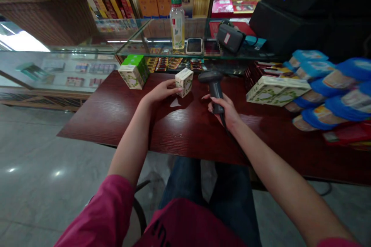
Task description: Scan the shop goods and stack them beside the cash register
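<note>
My left hand (161,92) grips a small white box with a green leaf print (184,82) and tilts it on one corner above the dark red wooden table (116,112). My right hand (225,110) is closed round the handle of a black barcode scanner (213,84). The scanner's head points left, toward the tilted box. The scanner's cable runs back along my right forearm.
A green and white box (134,70) stands at the table's far left. Similar flat boxes (276,90) and blue snack packets (330,92) lie on the right. Behind is a glass counter (162,40) with a bottle (177,16), a phone (194,46), a black pouch (230,37) and a black machine (292,15).
</note>
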### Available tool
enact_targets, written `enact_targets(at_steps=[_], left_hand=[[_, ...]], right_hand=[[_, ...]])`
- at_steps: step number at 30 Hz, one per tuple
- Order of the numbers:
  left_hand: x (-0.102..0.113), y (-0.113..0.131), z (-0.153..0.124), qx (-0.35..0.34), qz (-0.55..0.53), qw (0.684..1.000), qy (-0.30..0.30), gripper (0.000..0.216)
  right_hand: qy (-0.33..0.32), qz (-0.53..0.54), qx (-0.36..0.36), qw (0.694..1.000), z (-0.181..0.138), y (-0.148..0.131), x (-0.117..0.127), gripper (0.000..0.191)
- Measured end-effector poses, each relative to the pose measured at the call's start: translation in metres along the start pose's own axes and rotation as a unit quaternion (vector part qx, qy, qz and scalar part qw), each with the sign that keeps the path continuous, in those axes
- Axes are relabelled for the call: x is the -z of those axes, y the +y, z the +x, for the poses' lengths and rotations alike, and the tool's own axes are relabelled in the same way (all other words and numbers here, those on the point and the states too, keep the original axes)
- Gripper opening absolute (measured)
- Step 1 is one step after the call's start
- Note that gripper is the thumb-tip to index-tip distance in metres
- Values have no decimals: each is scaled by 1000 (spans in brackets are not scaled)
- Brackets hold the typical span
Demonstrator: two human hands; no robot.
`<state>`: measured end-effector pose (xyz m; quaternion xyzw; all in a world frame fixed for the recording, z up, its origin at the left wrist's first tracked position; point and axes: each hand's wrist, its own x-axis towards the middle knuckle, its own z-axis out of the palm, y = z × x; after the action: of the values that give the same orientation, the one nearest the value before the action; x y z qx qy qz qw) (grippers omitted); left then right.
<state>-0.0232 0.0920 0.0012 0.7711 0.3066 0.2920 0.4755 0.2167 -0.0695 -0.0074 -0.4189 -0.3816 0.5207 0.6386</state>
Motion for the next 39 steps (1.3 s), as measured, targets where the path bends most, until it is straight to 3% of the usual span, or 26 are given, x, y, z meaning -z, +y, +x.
enact_targets(at_steps=[3, 8, 11, 16, 21, 30, 34, 36, 39], left_hand=[[5, 0, -1, 1, -30, 999, -43, 58], [-21, -8, 11, -34, -85, 996, -3, 60], [-38, -8, 19, -27, -125, 989, 73, 60], [-45, -6, 28, 56, -192, 950, 240, 46], [-41, -3, 27, 87, -220, 921, 309, 40], [-42, -12, 31, 79, -187, 930, 305, 37], [-40, -19, 33, 72, -179, 936, 293, 47], [-37, -20, 31, 48, -174, 949, 260, 54], [-24, -17, 25, -15, -121, 979, 161, 57]], right_hand=[[-3, 18, -3, 1000, 0, 1, 0, 32], [-17, 19, 2, 1000, -1, 0, 1, 39], [-19, 1, 12, 1000, -3, -1, 2, 34], [-43, -29, 20, 998, -10, -5, 1, 25], [-73, -45, -6, 996, -15, -5, -3, 24], [-87, -43, -8, 995, -14, -7, -1, 33], [-84, -51, -4, 995, -14, -7, -3, 28], [-71, -62, 2, 996, -15, -6, -3, 27], [-41, -63, 16, 997, -14, -5, -1, 27]])
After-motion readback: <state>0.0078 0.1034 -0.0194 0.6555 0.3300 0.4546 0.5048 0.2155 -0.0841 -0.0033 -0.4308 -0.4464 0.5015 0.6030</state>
